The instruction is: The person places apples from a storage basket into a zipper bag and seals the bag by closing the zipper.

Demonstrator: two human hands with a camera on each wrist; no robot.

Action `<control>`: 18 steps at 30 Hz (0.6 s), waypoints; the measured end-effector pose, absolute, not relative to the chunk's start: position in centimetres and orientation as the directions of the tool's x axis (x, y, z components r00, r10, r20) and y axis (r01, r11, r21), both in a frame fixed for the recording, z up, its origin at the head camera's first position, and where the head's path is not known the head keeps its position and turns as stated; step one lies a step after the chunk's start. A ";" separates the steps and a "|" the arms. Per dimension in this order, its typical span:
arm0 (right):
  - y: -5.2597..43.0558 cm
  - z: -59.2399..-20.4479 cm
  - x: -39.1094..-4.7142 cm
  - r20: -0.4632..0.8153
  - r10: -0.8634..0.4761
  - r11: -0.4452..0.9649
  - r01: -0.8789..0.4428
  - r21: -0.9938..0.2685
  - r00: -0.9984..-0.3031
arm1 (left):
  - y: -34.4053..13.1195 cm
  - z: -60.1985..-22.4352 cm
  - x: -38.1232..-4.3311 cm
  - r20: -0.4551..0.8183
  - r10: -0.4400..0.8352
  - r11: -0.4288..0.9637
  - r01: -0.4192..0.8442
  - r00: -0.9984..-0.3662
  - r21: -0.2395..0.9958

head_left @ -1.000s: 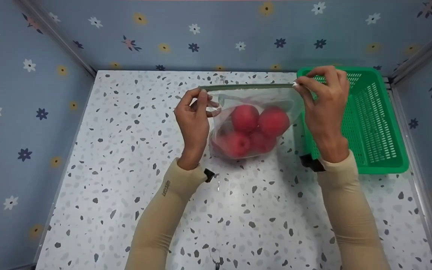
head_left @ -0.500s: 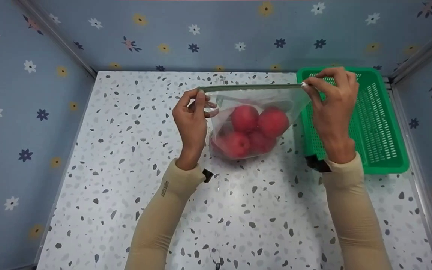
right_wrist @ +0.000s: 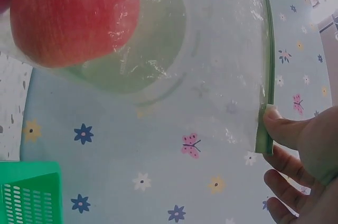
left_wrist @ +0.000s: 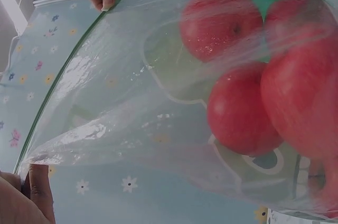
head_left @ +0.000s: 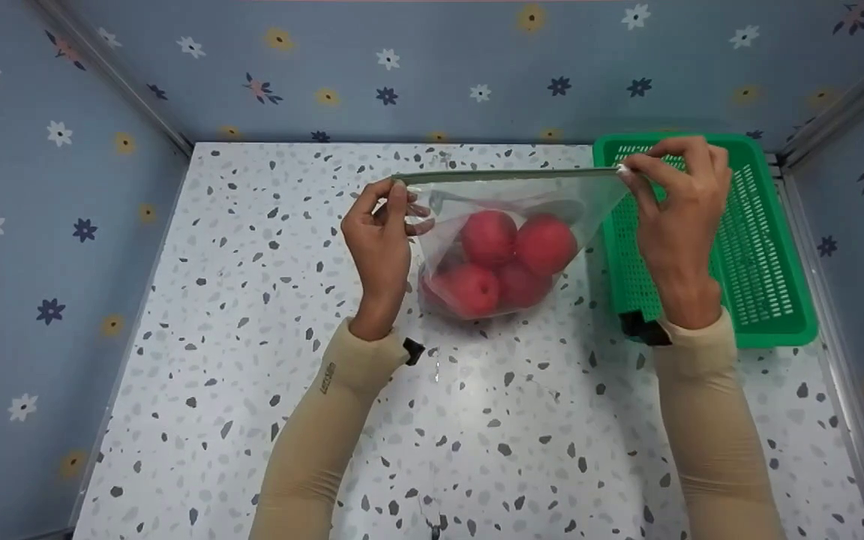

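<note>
A clear zip bag (head_left: 601, 201) with several red apples (head_left: 489, 237) in it stands on the table, its green zip strip (head_left: 507, 175) at the top. My left hand (head_left: 381, 244) pinches the strip's left end between thumb and finger, the other fingers loosely bent behind the bag. At the strip's right end, my right hand (head_left: 683, 217) pinches it between thumb and forefinger. The strip is stretched straight between both hands. In the right wrist view, the thumb of my right hand (right_wrist: 311, 152) presses the strip close to its end.
A green perforated basket (head_left: 803, 300) stands at the right of the speckled table (head_left: 267, 375), partly behind my right hand. Flower-patterned panels (head_left: 432, 60) bound the table at the back and both sides.
My right hand has slid to the right along the zip strip to its end, with more strip showing between the hands. My left hand has shifted slightly left; the apples have barely moved.
</note>
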State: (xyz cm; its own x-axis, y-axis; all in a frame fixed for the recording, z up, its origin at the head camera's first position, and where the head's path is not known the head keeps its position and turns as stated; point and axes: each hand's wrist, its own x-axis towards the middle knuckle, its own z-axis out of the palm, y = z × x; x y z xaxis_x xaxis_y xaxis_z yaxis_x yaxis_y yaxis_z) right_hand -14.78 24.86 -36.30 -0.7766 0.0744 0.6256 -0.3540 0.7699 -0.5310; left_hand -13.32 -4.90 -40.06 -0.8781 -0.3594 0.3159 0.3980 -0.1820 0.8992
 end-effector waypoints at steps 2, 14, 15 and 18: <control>25.0 -36.3 -14.8 0.626 0.076 0.771 -0.352 -0.530 -0.776 | -5.0 -40.1 -13.3 0.319 -0.361 -0.181 0.401 -0.876 0.898; 25.9 -36.5 -14.2 0.633 0.078 0.771 -0.356 -0.528 -0.770 | -5.3 -40.3 -13.3 0.304 -0.357 -0.190 0.388 -0.883 0.902; 25.9 -36.5 -14.0 0.635 0.074 0.770 -0.360 -0.526 -0.769 | -5.4 -40.4 -13.3 0.312 -0.348 -0.184 0.390 -0.884 0.902; 26.1 -36.6 -13.3 0.638 0.047 0.773 -0.376 -0.511 -0.769 | -5.9 -40.8 -13.1 0.345 -0.313 -0.163 0.408 -0.885 0.898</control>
